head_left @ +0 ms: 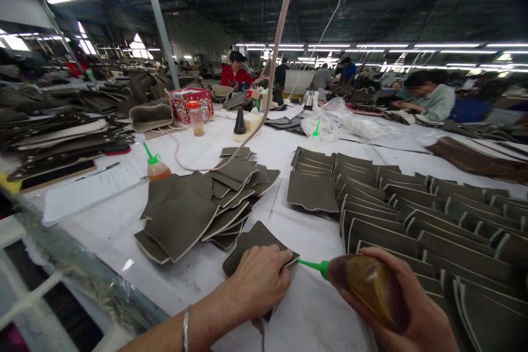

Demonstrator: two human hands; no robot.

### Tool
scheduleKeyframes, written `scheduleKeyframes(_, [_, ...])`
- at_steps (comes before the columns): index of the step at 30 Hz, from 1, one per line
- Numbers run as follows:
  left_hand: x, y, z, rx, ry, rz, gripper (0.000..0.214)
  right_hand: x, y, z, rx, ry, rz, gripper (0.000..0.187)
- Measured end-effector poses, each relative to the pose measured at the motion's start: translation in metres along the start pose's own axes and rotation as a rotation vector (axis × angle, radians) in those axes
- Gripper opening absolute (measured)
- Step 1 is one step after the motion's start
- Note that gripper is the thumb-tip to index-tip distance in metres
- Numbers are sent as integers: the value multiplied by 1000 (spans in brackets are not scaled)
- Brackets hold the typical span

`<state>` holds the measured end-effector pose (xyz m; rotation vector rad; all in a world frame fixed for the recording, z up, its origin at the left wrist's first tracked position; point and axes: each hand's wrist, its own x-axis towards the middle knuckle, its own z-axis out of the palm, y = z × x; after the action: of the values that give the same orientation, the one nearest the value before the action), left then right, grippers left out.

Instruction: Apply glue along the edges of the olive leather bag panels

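My left hand [260,278], with a silver bangle on the wrist, grips a dark olive leather piece [251,239] near its right corner. Its fingers are bent over the piece, and the thumb side is partly hidden. In my right hand [412,308] is a glue bottle [369,286], squeezable and filled with amber liquid. The bottle lies tilted sideways, its green nozzle tip at the right edge of the leather piece. Just beyond my left hand lies a loose pile of similar leather pieces [181,225]. Overlapping rows of leather pieces [371,225] spread out to the right.
A second glue bottle [159,168] stands behind the pile, near a paper sheet [88,192] with a pen. A pink hose [270,88] hangs down onto the white table [325,308]. Farther back are a clear plastic bag [346,121], a red patterned box [192,104] and several people.
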<state>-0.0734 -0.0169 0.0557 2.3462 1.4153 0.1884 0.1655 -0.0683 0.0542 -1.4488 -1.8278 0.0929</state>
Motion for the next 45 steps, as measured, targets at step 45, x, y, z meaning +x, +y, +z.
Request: scheduleKeyframes(45, [-5, -2, 2, 38, -52, -8, 45, -38, 6, 8, 371, -142, 235, 44])
